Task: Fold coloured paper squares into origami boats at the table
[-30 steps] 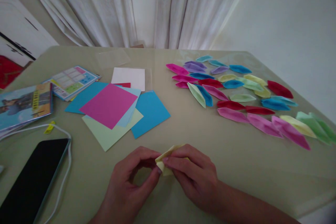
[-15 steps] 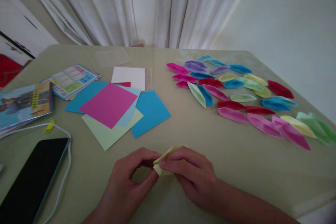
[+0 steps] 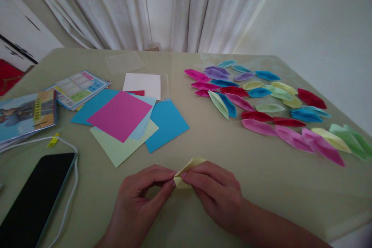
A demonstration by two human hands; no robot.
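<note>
A piece of folded yellow paper (image 3: 192,164) is held between both hands above the near part of the table. My left hand (image 3: 142,197) pinches its left end between thumb and index finger. My right hand (image 3: 217,193) grips the paper from the right, with fingers pressed along its front. That hand covers much of the paper, so its full shape is hidden. Beyond my left hand lie loose square sheets: a magenta sheet (image 3: 123,114) on top, with a pale green sheet (image 3: 116,147) and a blue sheet (image 3: 168,124) partly under or beside it.
Several folded paper pieces (image 3: 261,131) in many colours spread over the right side of the table (image 3: 203,139). At the left are a phone (image 3: 37,197), a white cable (image 3: 76,178), booklets (image 3: 26,114) and a small yellow tag (image 3: 53,140). White paper (image 3: 142,83) lies farther back.
My left thumb and index finger have closed together on the paper's left end. The yellow paper has shifted slightly, and more of its upper edge shows. The table items stay put.
</note>
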